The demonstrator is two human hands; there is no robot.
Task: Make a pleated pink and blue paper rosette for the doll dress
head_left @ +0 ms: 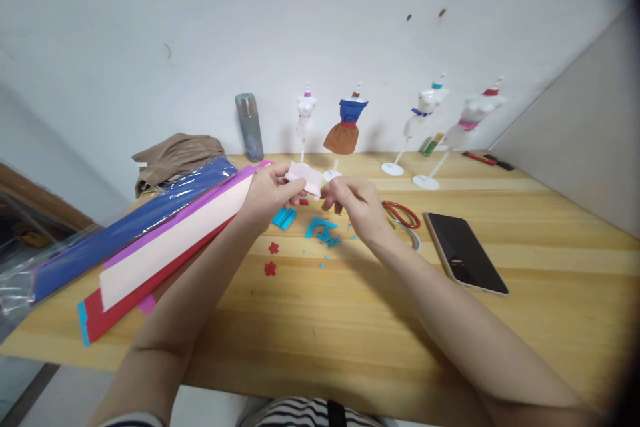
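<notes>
A small piece of pale pink crepe paper (306,177) is pinched between the thumb and fingers of my left hand (277,188), held above the table. Just off its right edge is my right hand (353,203), palm turned down and fingers curled together. What those fingers hold, if anything, is hidden. Under my hands lie a folded blue strip (285,217) and cut blue paper scraps (324,231). Two red paper flowers, one upper (273,248) and one lower (270,269), rest nearer me.
Coloured paper sheets (175,240) and a brown cloth (180,157) lie left, near a grey flask (250,127). Several dress forms stand behind, one in a blue-and-brown outfit (349,127). Red-handled scissors (405,213) and a phone (465,252) lie right.
</notes>
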